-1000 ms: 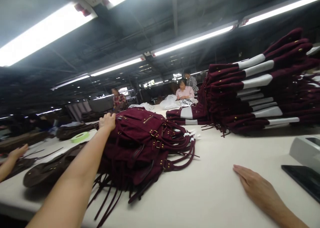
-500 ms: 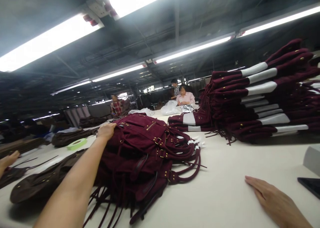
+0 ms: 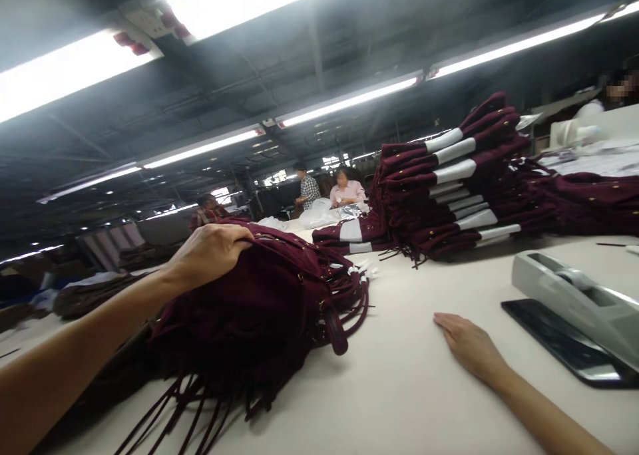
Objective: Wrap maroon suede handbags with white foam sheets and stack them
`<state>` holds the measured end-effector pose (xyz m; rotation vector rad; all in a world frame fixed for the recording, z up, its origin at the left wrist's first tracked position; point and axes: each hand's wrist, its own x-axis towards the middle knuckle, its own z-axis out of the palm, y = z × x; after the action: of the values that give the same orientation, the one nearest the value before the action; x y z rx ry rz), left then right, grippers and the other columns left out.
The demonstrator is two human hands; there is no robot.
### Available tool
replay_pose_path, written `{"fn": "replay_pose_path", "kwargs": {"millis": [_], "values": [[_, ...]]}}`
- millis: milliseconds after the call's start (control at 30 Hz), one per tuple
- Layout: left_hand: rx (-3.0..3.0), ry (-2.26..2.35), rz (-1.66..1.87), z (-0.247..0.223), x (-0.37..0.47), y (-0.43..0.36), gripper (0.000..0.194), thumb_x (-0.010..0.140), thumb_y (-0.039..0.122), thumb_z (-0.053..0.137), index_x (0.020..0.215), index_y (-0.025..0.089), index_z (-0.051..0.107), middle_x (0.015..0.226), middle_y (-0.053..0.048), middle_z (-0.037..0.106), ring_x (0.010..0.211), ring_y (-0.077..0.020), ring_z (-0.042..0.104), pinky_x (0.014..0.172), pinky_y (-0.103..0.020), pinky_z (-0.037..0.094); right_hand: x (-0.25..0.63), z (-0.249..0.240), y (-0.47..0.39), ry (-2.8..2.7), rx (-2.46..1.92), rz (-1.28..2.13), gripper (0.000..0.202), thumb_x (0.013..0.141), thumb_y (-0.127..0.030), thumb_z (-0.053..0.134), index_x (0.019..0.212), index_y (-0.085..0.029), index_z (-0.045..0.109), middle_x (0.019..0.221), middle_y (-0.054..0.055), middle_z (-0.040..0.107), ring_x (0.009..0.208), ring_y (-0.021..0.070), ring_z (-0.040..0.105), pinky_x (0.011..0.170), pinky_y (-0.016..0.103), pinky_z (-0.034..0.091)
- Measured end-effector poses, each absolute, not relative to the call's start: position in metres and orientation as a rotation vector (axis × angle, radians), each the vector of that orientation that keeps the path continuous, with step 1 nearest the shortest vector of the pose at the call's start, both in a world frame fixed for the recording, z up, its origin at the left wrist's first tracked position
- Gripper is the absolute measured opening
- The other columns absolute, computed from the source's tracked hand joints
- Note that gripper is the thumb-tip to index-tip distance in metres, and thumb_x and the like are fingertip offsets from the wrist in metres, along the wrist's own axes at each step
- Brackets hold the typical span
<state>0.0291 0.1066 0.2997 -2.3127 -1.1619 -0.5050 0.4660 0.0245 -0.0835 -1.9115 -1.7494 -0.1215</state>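
At the left, my left hand [image 3: 214, 254] is closed on the upper edge of a maroon cloth bag [image 3: 279, 295], the edge pinched between thumb and fingers. The bag lies over other maroon bags, with rope-like handles wrapped in white on its right side and long dangling cords toward me. Lower right, my right hand [image 3: 469, 347] rests on the white table [image 3: 389, 395] with fingers stretched out and nothing in them. It is apart from the bags and left of a dark phone-like slab [image 3: 554, 338].
A grey tape dispenser [image 3: 579, 292] stands beside the slab. Behind is a tall stack of folded maroon bags [image 3: 404, 195] with white bands. Dark brown bags [image 3: 90, 295] lie at the left. Several people are farther back, one in a pink shirt [image 3: 348, 192].
My left hand has raised the bag's near upper edge, folding it up. The view has turned right, bringing the tape dispenser into fuller sight. My right hand remains on the table.
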Motion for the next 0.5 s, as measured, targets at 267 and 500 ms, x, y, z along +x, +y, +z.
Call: {"fn": "replay_pose_path", "kwargs": {"millis": [267,500], "values": [[-2.519,-1.189,-0.781,0.298,0.074,0.008,0.028,0.081,0.046,0.055,0.081,0.025,0.073,0.082,0.0,0.074,0.075,-0.0204,0.068,0.072,-0.025,0.051,0.457,-0.079,0.015,-1.63,-1.753,-0.013,0.04,0.089,-0.031,0.039,0.108,-0.022,0.073,0.121,0.006,0.067,0.112,0.0249,0.063,0.102,0.042,0.047],[-2.978,-0.778,-0.548,0.156,0.087,-0.072,0.022,0.092,0.02,0.044,0.084,0.02,0.064,0.072,-0.003,0.066,0.063,-0.0134,0.063,0.058,-0.02,0.046,0.417,-0.062,-0.014,-1.284,-1.578,0.428,0.044,0.085,-0.057,0.046,0.087,-0.023,0.073,0.089,0.005,0.074,0.08,0.0244,0.071,0.075,0.032,0.056]]}}
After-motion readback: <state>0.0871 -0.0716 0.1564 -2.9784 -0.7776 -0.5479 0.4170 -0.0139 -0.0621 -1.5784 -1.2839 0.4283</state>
